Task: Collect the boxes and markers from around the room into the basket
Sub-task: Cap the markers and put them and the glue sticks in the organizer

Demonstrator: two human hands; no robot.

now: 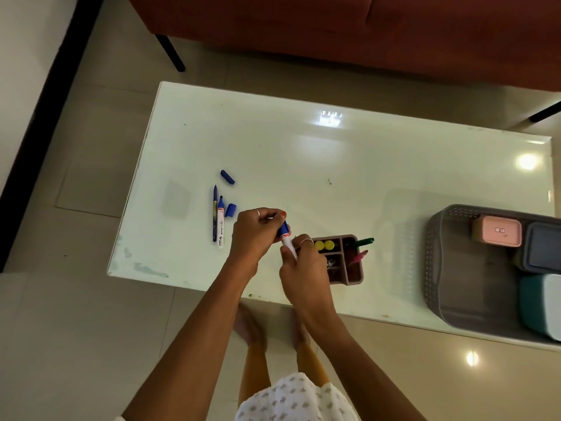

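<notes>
Both hands meet over the near edge of the white table (pixel 364 165). My right hand (pixel 303 275) grips the white barrel of a blue marker (pixel 287 240), and my left hand (pixel 255 235) is closed over its blue cap end. To the left lie an uncapped blue marker (pixel 220 221), a thin blue pen (pixel 215 214) and two loose blue caps (pixel 227 177) (pixel 231 209). The grey perforated basket (pixel 437 268) at the right edge holds a pink box (pixel 498 230), a grey-blue box (pixel 543 250) and a teal and white box (pixel 543 305).
A brown compartment tray (pixel 349 276) beside my right hand holds two yellow round pieces (pixel 324 245), a green marker (pixel 364 241) and a pink one (pixel 361 256). A red-brown sofa (pixel 334 25) stands beyond the table. My feet are under the near table edge.
</notes>
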